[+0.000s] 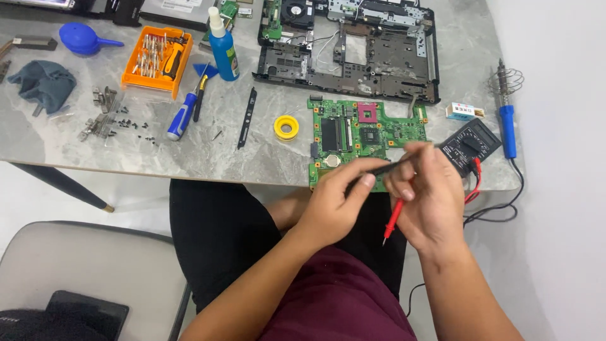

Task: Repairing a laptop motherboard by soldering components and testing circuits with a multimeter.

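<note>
My left hand (338, 199) pinches a black multimeter probe (386, 167) that lies across both hands above the table's front edge. My right hand (429, 196) grips that black probe too and also holds a red probe (392, 221), whose tip points down toward my lap. Just behind my hands lies a green laptop motherboard (360, 129). The black multimeter (470, 145) rests to the right of my right hand, its red lead looping down beside it.
A stripped laptop chassis (353, 60) lies at the back. A blue soldering iron (507, 129) sits far right. Yellow tape roll (285, 127), blue bottle (224, 53), orange bit case (158, 60), blue screwdriver (182, 117), loose screws (136, 126) and a grey cloth (41, 82) lie left. A grey chair (82, 265) stands lower left.
</note>
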